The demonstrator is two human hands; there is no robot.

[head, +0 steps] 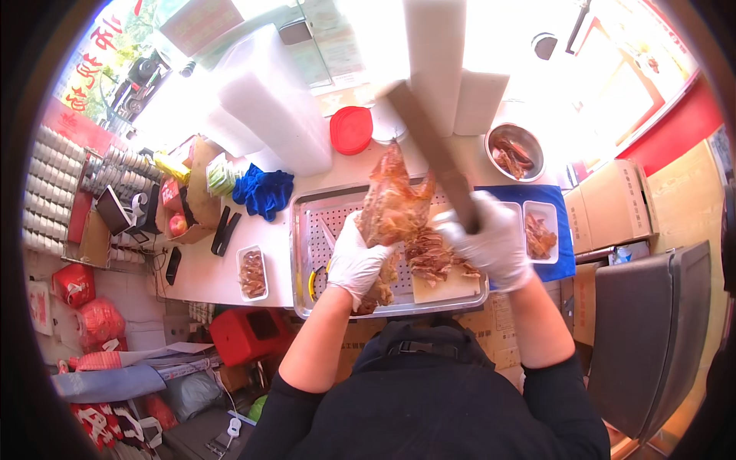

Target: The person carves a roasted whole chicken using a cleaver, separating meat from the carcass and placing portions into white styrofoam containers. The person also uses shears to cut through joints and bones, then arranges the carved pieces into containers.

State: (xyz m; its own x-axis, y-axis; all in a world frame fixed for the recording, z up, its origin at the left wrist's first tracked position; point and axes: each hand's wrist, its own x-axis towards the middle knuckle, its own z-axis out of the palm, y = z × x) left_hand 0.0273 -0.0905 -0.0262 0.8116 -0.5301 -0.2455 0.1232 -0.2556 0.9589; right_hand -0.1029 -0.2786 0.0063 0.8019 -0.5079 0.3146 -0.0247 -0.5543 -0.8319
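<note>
My left hand, in a white glove, grips a piece of browned cooked poultry and tilts it up over the tray. In my gloved right hand is the handle end of a cleaver. Its blade, blurred, is raised above the meat and points away from me. Chopped poultry pieces lie between my hands on a pale cutting board. Under the board sits a perforated metal tray. A yellow-handled tool rests at the tray's left, partly hidden by my left hand.
White trays of meat stand left and right, the right one on a blue cloth. Behind are a steel bowl of meat, a red lid, a crumpled blue cloth and tall white stacks.
</note>
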